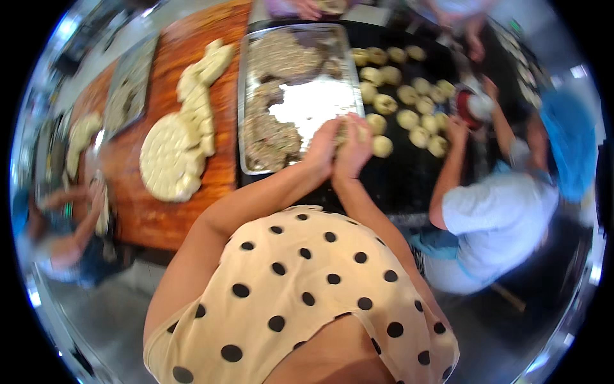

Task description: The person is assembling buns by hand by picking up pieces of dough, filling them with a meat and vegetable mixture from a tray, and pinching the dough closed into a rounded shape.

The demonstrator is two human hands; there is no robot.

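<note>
My left hand (323,144) and my right hand (353,152) come together over the right edge of a metal tray (242,115). Between them is a piece of dough (342,133), mostly hidden by my fingers, which are closed around it. Greyish minced filling (274,131) lies along the tray's left side and far end, and the bare metal in the middle shines. Just right of my hands, pale round filled buns (382,146) sit on a black surface.
Left, a wooden table (220,173) bears a large scored dough mass (169,157) and a dough strip (203,102). A second filling tray (131,89) lies beyond. A co-worker in a blue cap (568,144) holds a red bowl (470,105) at right; other people work at left and far side.
</note>
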